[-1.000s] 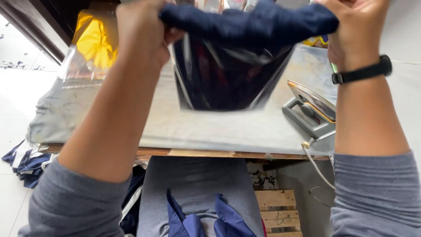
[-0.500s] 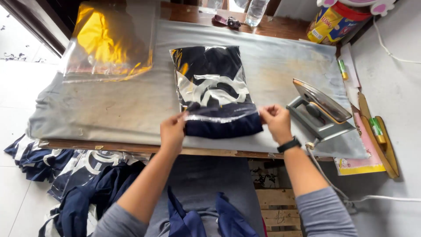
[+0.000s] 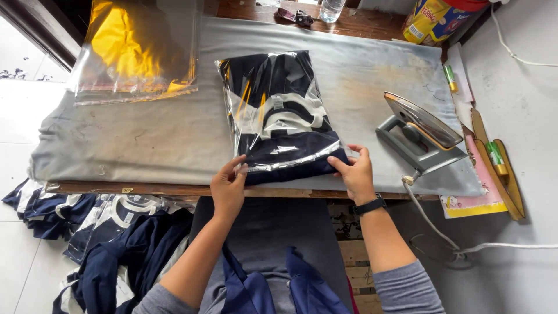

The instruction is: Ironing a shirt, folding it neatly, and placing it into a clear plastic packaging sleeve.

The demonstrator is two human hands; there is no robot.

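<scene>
Pressing down at the lower centre of the frame, the left hand (image 3: 228,187) and the right hand (image 3: 353,171) pinch the near corners of one folded navy garment with white trim sealed in a clear plastic bag (image 3: 278,116); both hands are grasping that bag's lower edge, fingers curled over the open flap. The packed garment lies flat in the middle of the grey padded ironing table (image 3: 145,136), its near end just short of the table's front edge.

By count: one bagged garment; one stack of empty clear plastic bags with a yellow sheen (image 3: 136,49) at the upper left; one metal flat iron (image 3: 421,135) resting on its side right of centre, near the right hand but apart from it; one black wristwatch (image 3: 369,204) on the right wrist; one heap of loose navy and white shirts (image 3: 87,227) on the floor at the lower left; one clear water bottle (image 3: 333,9) and one yellow tin (image 3: 430,20) along the top edge.

Compared with half a second ago, the hands have slid slightly toward the bag's corners, and the garment stays in place. A second ago it was lifted in the air.

A wooden board edges the table; the pale tiled floor (image 3: 17,116) shows at left, and a grey wall (image 3: 523,87) at right.
</scene>
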